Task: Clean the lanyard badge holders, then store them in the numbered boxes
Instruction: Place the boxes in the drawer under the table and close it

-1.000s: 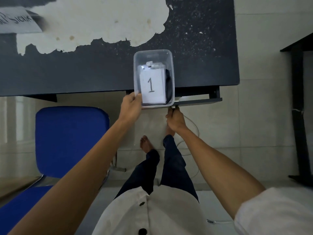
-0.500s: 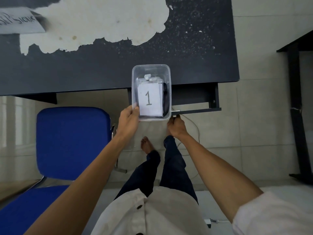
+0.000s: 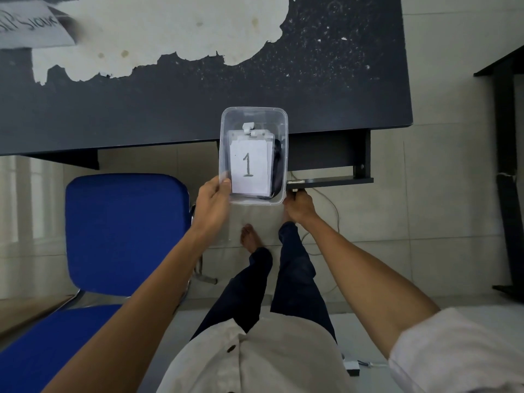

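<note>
The label (image 3: 249,165) in the box (image 3: 254,116) covers the badge holders (image 3: 252,134); only their top edge and clips show. A dark lanyard (image 3: 278,165) is half hidden beside it. The left hand (image 3: 212,205) has its fingers under the box, only the thumb showing. The right hand (image 3: 300,207) has its fingers hidden under the tray (image 3: 331,181) at the desk's (image 3: 170,109) near edge; its hold is unclear. At the desk's far left corner a paper (image 3: 31,29) is cut off, its writing blurred.

A handwritten black "1" stands on a white paper slip (image 3: 249,165) inside the clear box (image 3: 253,112), just right of the left hand (image 3: 212,205) fingers (image 3: 225,183) gripping its near corner; far beyond those fingers, a table paper (image 3: 31,26) bears blurred, cut-off handwriting, unreadable.
</note>
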The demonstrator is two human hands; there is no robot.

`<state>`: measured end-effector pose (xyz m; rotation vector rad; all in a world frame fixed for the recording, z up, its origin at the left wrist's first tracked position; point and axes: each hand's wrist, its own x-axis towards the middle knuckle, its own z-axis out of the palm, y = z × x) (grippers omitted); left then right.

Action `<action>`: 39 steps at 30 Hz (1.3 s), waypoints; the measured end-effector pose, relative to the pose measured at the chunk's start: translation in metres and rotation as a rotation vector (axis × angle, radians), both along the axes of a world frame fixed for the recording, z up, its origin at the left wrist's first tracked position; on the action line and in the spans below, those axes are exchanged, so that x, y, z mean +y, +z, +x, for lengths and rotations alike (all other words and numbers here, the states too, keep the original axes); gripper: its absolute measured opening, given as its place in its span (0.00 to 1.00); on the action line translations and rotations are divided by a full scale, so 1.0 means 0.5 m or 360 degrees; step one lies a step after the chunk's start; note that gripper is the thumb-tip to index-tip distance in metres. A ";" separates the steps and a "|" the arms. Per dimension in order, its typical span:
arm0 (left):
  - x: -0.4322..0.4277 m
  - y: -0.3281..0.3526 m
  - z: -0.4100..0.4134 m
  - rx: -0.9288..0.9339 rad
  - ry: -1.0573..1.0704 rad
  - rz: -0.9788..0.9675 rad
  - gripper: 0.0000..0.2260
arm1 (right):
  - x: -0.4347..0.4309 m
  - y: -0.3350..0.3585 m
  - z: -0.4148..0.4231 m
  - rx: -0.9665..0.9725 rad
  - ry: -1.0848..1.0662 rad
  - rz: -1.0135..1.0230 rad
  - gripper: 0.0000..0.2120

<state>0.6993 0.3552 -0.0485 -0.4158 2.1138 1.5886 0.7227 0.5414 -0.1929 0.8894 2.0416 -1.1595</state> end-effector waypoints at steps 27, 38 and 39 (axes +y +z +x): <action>0.033 -0.056 0.104 -0.0176 -0.0100 -0.0016 0.12 | 0.063 0.071 0.057 -0.0116 0.0304 0.0035 0.17; 0.137 -0.047 0.100 -0.0278 -0.0184 -0.0205 0.13 | 0.132 0.239 0.109 0.0363 -0.0241 -0.0094 0.17; 0.152 -0.043 0.097 -0.0274 -0.0168 -0.0199 0.14 | 0.134 0.246 0.108 0.0373 -0.0188 -0.0110 0.20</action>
